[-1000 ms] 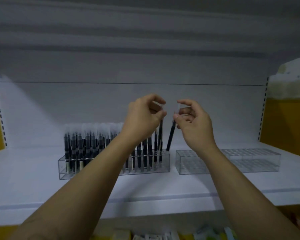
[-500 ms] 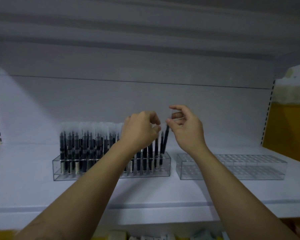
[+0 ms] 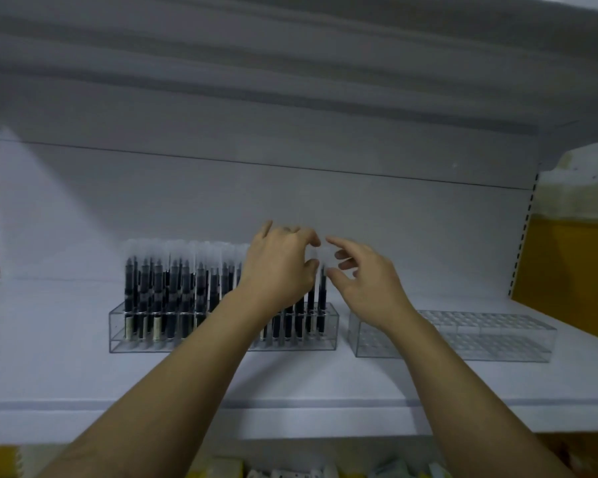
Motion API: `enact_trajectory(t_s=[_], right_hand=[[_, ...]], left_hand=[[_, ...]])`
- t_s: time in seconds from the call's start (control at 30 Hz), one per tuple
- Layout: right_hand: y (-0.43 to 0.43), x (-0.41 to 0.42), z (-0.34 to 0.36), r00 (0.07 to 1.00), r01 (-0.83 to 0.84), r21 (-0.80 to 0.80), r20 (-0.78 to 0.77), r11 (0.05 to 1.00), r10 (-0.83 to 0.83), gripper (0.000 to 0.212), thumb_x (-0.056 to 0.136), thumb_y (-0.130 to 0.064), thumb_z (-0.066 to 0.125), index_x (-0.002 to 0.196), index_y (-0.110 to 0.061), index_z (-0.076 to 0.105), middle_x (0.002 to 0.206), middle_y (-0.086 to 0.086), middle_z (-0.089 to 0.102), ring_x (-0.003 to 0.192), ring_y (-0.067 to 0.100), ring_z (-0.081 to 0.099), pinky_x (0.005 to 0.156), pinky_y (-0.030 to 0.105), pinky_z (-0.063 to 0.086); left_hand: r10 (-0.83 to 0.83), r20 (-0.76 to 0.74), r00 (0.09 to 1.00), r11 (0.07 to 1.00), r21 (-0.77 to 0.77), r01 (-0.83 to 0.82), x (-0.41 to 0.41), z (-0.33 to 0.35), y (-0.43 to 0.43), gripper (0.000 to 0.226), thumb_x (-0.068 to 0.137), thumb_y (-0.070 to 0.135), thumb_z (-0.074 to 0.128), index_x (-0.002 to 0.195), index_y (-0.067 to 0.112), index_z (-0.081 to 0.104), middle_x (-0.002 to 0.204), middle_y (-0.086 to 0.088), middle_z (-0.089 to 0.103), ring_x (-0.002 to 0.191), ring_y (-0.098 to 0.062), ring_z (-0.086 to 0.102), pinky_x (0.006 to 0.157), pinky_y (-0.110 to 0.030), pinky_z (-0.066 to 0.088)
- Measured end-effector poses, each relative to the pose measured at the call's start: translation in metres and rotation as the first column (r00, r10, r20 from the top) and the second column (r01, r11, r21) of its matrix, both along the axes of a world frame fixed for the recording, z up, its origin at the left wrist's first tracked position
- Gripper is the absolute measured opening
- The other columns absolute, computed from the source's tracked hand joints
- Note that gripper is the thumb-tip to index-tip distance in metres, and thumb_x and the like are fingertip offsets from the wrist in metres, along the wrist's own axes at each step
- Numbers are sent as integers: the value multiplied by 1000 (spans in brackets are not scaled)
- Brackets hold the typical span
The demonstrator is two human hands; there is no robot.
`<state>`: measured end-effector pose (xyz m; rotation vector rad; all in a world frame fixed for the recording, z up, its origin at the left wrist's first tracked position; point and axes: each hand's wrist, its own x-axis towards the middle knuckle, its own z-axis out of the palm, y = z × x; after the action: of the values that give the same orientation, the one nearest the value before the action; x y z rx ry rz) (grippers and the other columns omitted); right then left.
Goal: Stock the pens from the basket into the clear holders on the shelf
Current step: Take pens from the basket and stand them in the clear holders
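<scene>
Left hand (image 3: 277, 270), right hand (image 3: 364, 282) at racked pens (image 3: 173, 288), labels (image 3: 156, 327) blurred

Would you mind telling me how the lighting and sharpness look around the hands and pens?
Head view: dim, bluish light, with a brighter wedge on the back panel at left; the wide-angle lens bows the shelf edge; left hand and right hand look soft; clear pen caps blur into a pale haze.

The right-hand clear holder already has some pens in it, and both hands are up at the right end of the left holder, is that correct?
Not quite. In the head view the right-hand clear holder is empty; the pens stand only in the left holder. The rest is right: the left hand and right hand are at the left holder's right end.
</scene>
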<state>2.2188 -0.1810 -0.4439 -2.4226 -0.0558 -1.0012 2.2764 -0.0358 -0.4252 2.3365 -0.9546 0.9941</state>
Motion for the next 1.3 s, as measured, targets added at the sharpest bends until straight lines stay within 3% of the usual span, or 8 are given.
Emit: enact_trajectory(t_s=[0.47, 0.67, 0.83, 0.97, 1.03, 1.1, 1.2, 1.3], right_hand=[[30, -74, -21, 992, 122, -209, 2, 970, -124, 46, 92, -31, 60, 137, -29, 47, 135, -6, 50, 124, 15, 45, 105, 32, 37], [47, -110, -56, 993, 96, -196, -44, 976, -106, 50, 91, -32, 62, 138, -29, 46, 136, -6, 49, 126, 14, 42, 107, 32, 36], [56, -131, -91, 990, 101, -184, -81, 978, -117, 48, 91, -31, 63, 136, -28, 48, 136, -6, 49, 124, 15, 43, 104, 30, 36], [58, -140, -123, 990, 76, -157, -107, 985, -93, 46, 89, -26, 65, 133, -26, 52, 129, -5, 49, 122, 13, 41, 101, 25, 35], [60, -146, -140, 995, 67, -139, -67, 988, -77, 41, 89, -21, 66, 129, -22, 57, 122, -3, 51, 117, 13, 43, 93, 17, 33], [61, -153, -159, 997, 71, -114, -19, 991, -74, 35, 88, -17, 66, 123, -19, 61, 117, 0, 54, 112, 16, 48, 89, 19, 36], [61, -158, -192, 982, 120, -126, -131, 985, -136, 36, 92, -25, 62, 127, -21, 58, 124, 0, 52, 118, 18, 46, 96, 31, 40], [60, -159, -230, 942, 119, -103, -303, 987, -145, 41, 93, -31, 59, 133, -24, 53, 132, -2, 48, 124, 17, 42, 101, 29, 35]], left_hand=[[-64, 99, 993, 991, -115, 75, -67, -43, 36, 38, 89, 24, 61, 127, 18, 55, 131, 1, 57, 129, -16, 44, 116, -27, 3], [-64, 85, 994, 990, -120, 74, -98, -77, 51, 36, 88, 23, 63, 123, 19, 59, 122, 1, 61, 117, -17, 53, 115, -30, 21], [-83, 48, 995, 989, -118, 89, -120, -114, 59, 31, 83, 20, 68, 113, 17, 64, 108, 0, 65, 103, -21, 58, 93, -33, 42], [-83, 13, 996, 993, -88, 84, -131, -147, 62, 30, 83, 21, 67, 112, 17, 64, 107, 0, 66, 103, -21, 58, 88, -34, 44], [-80, 5, 997, 994, -72, 81, -137, -166, 63, 29, 83, 22, 68, 111, 17, 65, 105, 1, 65, 104, -21, 57, 85, -34, 43], [-72, 2, 997, 995, -62, 72, -141, -187, 63, 27, 82, 22, 70, 108, 18, 66, 99, 1, 65, 99, -22, 58, 80, -33, 45], [-53, -74, 996, 998, -42, 50, -145, -223, 64, 26, 85, 25, 67, 111, 21, 65, 101, 1, 66, 98, -23, 59, 82, -34, 46], [-66, -236, 970, 998, 6, 69, -147, -266, 63, 31, 92, 32, 57, 121, 23, 60, 117, 4, 63, 110, -20, 56, 91, -34, 40]])
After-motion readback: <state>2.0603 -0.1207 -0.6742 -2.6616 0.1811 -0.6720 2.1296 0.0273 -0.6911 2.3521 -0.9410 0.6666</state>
